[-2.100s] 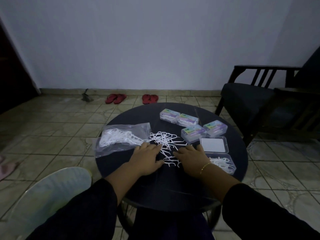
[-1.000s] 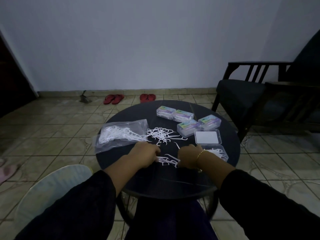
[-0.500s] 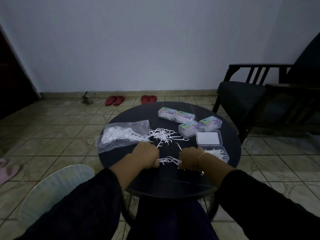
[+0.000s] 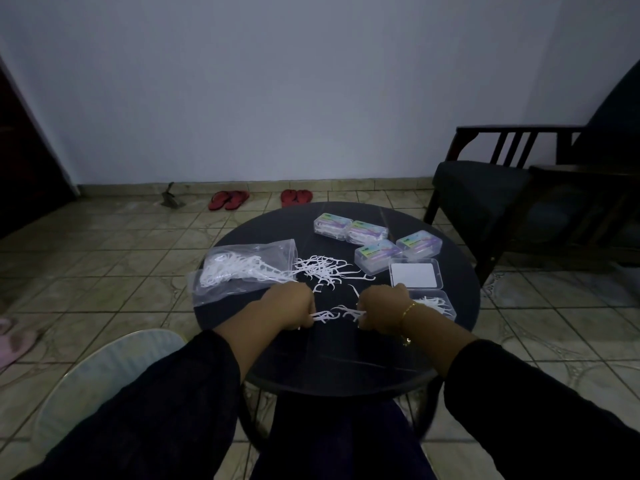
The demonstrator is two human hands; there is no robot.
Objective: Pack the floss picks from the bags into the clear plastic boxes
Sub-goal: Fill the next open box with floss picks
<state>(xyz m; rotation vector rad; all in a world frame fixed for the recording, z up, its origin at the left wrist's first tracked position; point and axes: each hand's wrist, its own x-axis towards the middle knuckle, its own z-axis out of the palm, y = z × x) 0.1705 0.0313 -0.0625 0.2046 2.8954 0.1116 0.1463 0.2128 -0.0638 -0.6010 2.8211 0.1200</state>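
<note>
On the round black table (image 4: 346,362), left hand (image 4: 289,308) and right hand (image 4: 381,308) each pinch a bunch of white floss picks (image 4: 332,315), just beside the open clear box (image 4: 436,303).

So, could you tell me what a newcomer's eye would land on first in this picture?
Probably the two hands, left hand and right hand, gripping white floss picks at the near middle of the round dark table. Next, the clear bag of picks at left and four closed boxes at the far right.
</note>
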